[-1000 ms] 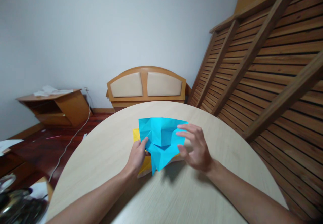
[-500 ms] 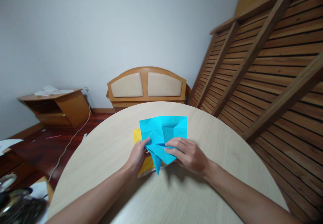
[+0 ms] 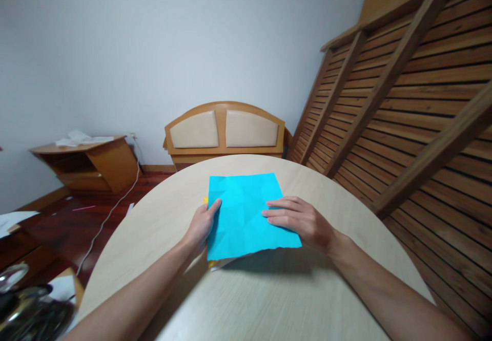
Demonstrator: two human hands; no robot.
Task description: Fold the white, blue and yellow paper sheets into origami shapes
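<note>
Lying opened out flat, creased blue paper sheet, at the middle of the round tabletop, near edge slightly lifted and casting a shadow toward 6 o'clock. Pinned at 9 o'clock by the left hand: thumb on top of the sheet's edge, remaining fingers out of sight below or behind it, so whether pinching or merely pressing cannot be told. Pressed at 3 o'clock by the right hand, fingers extended and held together, flat on the paper, likely to flatten the creases. Peeking from under the blue sheet at 7 o'clock, yellow paper, mostly covered. Beyond the tabletop at 12 o'clock, padded wooden headboard; at 10 o'clock, low wooden stand; at 2 o'clock, slatted wooden frame leaning.
</note>
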